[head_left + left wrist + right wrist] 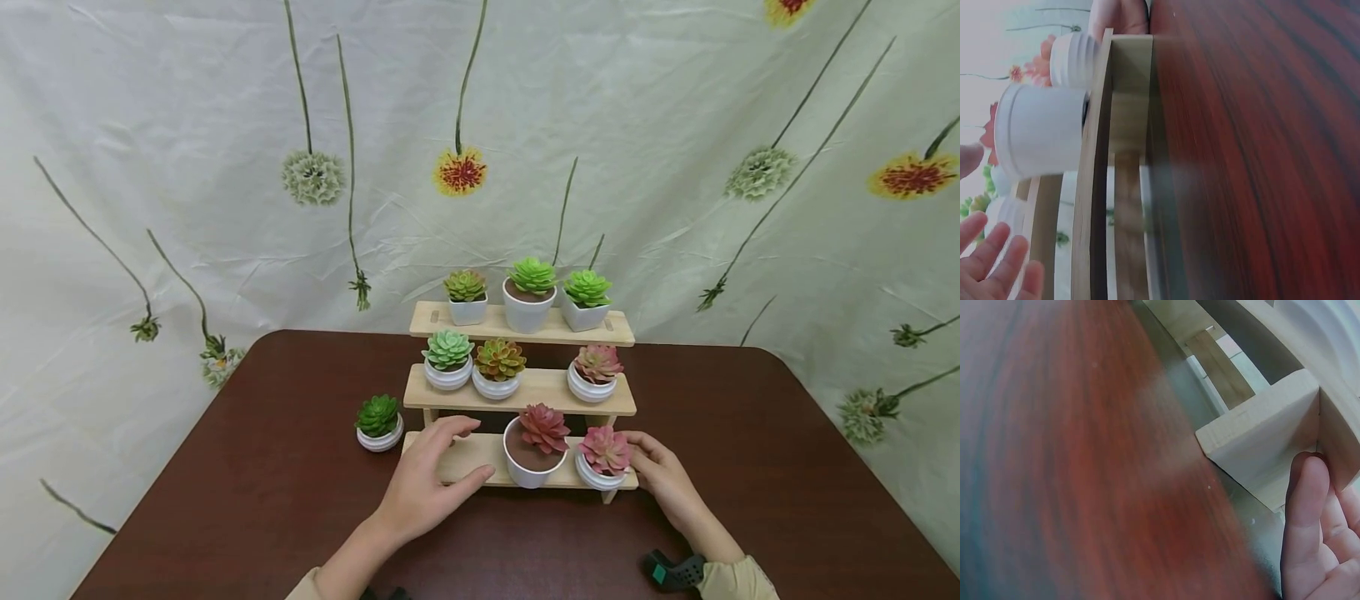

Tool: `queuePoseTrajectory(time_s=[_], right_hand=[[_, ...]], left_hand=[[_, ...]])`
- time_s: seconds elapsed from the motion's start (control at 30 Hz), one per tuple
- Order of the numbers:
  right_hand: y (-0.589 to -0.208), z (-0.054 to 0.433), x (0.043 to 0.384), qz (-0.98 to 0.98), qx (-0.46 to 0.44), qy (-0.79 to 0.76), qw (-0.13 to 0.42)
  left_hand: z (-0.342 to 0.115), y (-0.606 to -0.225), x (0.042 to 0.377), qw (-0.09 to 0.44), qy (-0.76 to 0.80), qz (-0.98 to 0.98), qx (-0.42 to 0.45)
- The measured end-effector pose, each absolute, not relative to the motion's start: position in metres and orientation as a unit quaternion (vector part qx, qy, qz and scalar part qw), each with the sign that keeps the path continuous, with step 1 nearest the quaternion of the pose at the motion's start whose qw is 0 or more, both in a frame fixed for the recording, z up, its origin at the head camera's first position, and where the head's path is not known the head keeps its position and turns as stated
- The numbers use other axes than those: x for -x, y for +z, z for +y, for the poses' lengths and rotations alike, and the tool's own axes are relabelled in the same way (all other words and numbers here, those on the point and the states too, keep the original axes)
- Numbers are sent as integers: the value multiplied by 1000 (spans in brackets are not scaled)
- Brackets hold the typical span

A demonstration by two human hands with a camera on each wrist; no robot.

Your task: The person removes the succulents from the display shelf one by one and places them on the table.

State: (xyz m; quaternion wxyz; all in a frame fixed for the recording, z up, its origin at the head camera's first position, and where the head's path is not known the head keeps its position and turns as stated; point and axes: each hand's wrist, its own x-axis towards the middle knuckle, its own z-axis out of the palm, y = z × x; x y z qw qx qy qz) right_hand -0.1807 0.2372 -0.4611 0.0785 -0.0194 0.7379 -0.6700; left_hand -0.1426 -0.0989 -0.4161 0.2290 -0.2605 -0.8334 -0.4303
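Observation:
A three-step wooden plant stand (465,458) holds several potted artificial succulents. My left hand (427,487) hovers at the left of its lowest shelf, thumb and fingers spread with nothing between them. Just beyond the thumb stands a dark red succulent in a white pot (529,471). At the right end of that shelf, my right hand (663,479) grips the stand beside a pink succulent in a ribbed white pot (602,475). The right wrist view shows the thumb (1310,494) under the shelf's end, near the leg board (1266,431); the fingertips are partly hidden there.
A dark green succulent in a ribbed pot (379,433) sits on the brown table (285,467), left of the stand. On the middle shelf (543,387) are three succulents; the top shelf (427,317) bears three more. A flower-printed cloth (637,100) hangs behind.

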Motion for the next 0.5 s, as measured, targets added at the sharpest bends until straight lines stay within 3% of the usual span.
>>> queuePoseTrajectory(time_s=[0.27, 0.5], right_hand=[[-461, 238, 181, 738, 21, -670, 80], [-462, 238, 181, 738, 22, -670, 81]], left_hand=[[-75, -420, 143, 140, -451, -842, 261], [-61, -424, 146, 125, -468, -841, 240]])
